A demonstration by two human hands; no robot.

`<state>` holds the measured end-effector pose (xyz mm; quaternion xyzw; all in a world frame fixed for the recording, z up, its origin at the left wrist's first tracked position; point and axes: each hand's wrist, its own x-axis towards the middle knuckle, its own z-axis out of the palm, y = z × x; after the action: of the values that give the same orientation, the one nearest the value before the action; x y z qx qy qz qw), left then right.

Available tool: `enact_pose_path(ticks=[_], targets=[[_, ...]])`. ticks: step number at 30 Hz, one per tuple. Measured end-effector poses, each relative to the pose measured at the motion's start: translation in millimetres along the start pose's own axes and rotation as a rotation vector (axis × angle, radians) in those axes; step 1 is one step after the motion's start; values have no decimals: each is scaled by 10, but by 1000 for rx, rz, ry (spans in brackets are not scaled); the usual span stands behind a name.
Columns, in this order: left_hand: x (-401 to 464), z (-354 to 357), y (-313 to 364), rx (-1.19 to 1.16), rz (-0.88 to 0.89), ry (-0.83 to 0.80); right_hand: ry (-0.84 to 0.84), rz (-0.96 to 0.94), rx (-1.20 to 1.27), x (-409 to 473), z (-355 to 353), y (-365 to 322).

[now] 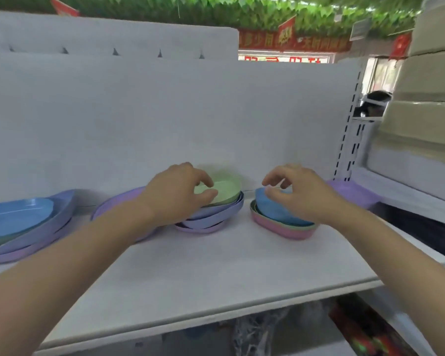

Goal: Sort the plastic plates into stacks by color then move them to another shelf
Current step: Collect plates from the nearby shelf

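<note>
A light green plate [226, 187] tops a stack of lilac plates [213, 217] at the middle of the white shelf [216, 265]. My left hand [176, 192] grips the green plate's near rim between thumb and fingers. To the right, a blue plate [275, 211] lies in a stack with a green plate and a pink plate [280, 228] beneath. My right hand [297, 191] hovers over the blue plate's far edge, fingers curled and apart, holding nothing. At far left sits a larger pile with a blue plate [16, 214] over purple plates [36, 240].
A purple plate [116, 201] leans behind my left wrist. Another purple piece [355, 192] lies at the shelf's right end. The white back panel [165, 124] stands close behind the stacks. Cardboard boxes [427, 98] rise at right. A lower shelf holds dark goods.
</note>
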<state>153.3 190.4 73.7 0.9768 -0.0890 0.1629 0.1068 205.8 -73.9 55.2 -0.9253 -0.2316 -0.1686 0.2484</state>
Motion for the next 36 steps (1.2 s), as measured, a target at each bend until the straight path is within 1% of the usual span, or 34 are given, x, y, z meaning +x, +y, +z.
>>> enact_pose_path(ticks=[3,6,8,9,13,16,18,20,23,25,26,29,31,32,34,36], targets=[[123,166,266,43,-31,1,-71,-29,-36,130,-23,203],[177,293,463,104,-102,-6,-211,-57,-83,135,33,312],[202,365,552,140,-162,19,-272,-98,-135,97,70,334],[201,387,585,150,-188,45,-272,-132,-142,79,79,335],[153,319,703,181,-240,146,-241,-254,-36,11,29,314],[69,156,760,294,-257,233,-261,-320,-86,7,-30,285],[-22,25,772,358,-277,253,-211,-345,-104,7,-87,260],[-163,-75,786,352,-318,267,-132,-380,-186,-13,-159,238],[-388,-85,757,279,-321,322,25,-421,-332,-94,-253,203],[-517,-48,715,168,-362,298,163,-469,-356,-184,-259,141],[-568,-27,684,83,-394,283,205,-472,-350,-223,-243,108],[-677,-55,659,-187,-481,308,172,-404,-316,-311,-173,24],[-744,-156,679,-436,-559,351,180,-374,-167,-334,-138,-6],[-788,-226,674,-548,-599,370,170,-328,-65,-338,-129,-28],[-912,-376,610,-685,-662,402,111,-199,158,-351,-140,-156],[-1085,-516,491,-790,-717,405,54,-64,458,-387,-140,-346]])
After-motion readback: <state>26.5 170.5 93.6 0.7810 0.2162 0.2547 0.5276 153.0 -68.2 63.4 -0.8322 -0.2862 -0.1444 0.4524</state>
